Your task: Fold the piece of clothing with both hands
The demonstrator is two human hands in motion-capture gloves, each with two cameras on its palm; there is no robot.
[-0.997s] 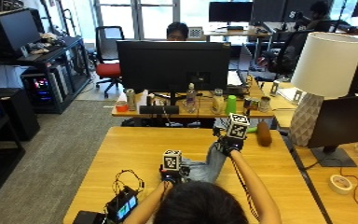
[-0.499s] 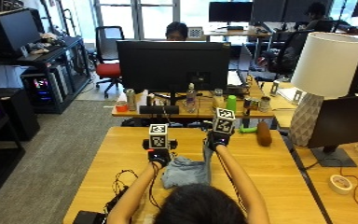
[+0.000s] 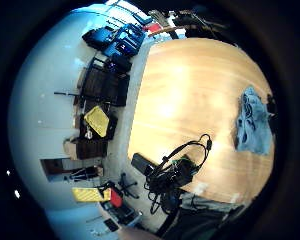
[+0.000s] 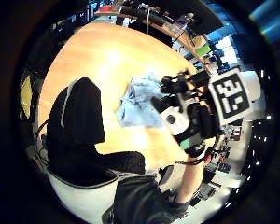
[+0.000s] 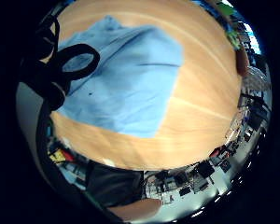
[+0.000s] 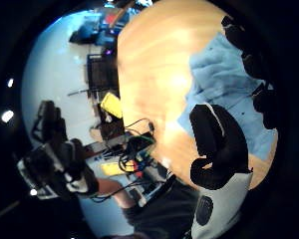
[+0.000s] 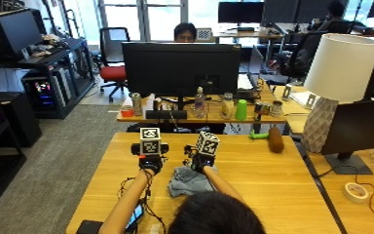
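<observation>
Bright daylight from rear windows (image 7: 145, 17), soft glare on the wooden table (image 7: 265, 165), faint shadows, palm views strongly warped, dark-rimmed, slightly blurred

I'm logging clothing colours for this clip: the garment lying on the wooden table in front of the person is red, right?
Not red. The outside view shows the garment as light blue-grey, bunched on the wooden table in front of the person, as you say.
</observation>
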